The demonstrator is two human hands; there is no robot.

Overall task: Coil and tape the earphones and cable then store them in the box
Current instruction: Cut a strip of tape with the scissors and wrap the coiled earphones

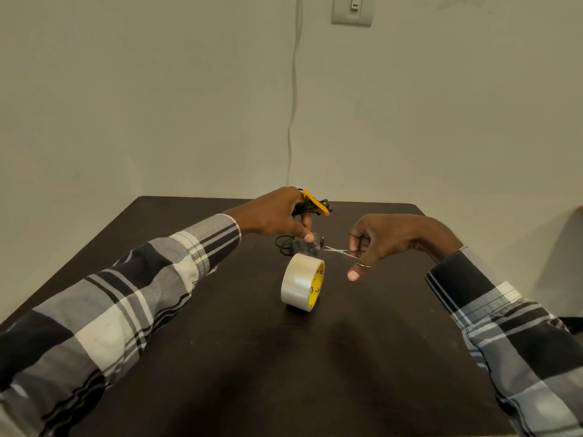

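A coiled black cable [310, 208] is held above the desk [239, 357] in the left grip [280, 216], which also pinches tape pulled from the roll [302, 286]; scissors [339, 250] are held in the right grip [381, 238]. Cutting, wrapping and boxing appear left; no box is seen.

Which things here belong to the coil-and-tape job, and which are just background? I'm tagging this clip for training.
Part of the job:
- left hand, gripping the coiled black cable and pinching the pulled tape end
- right hand, working small scissors
- tape roll on the table
- loose black cord

Background:
- wall switch
- wall wire
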